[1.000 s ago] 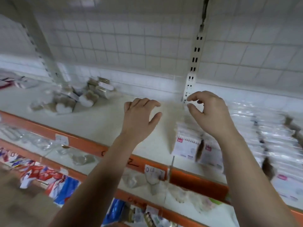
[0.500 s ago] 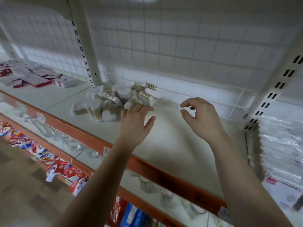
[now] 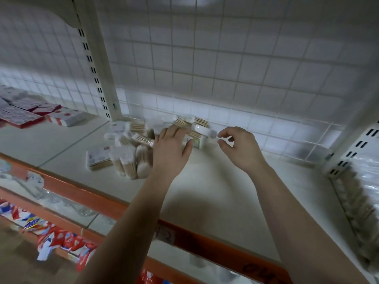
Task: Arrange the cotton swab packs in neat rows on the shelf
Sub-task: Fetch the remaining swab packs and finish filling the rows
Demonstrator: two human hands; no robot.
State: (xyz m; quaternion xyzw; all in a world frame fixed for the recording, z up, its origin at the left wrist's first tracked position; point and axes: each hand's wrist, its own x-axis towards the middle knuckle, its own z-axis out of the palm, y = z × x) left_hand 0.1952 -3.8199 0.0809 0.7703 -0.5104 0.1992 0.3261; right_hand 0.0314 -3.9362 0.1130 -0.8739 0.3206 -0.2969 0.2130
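The left grip (image 3: 171, 149) and right grip (image 3: 240, 149) have advanced to the cotton swab packs (image 3: 128, 158), heaped on the shelf (image 3: 215, 193). Left spread, fingers on the heap; right loosely curled, empty, just beside it.

Two bare hands: one left hand (image 3: 171, 149) and one right hand (image 3: 241, 149). One loose heap of cotton swab packs (image 3: 125, 158), roughly ten, too blurred and overlapped for an exact count. One shelf (image 3: 215, 201). Two slotted uprights (image 3: 96, 78). At least three red-and-white boxes (image 3: 22, 117).

red/white boxes (image 3: 20, 117), red pkts below (image 3: 67, 241)
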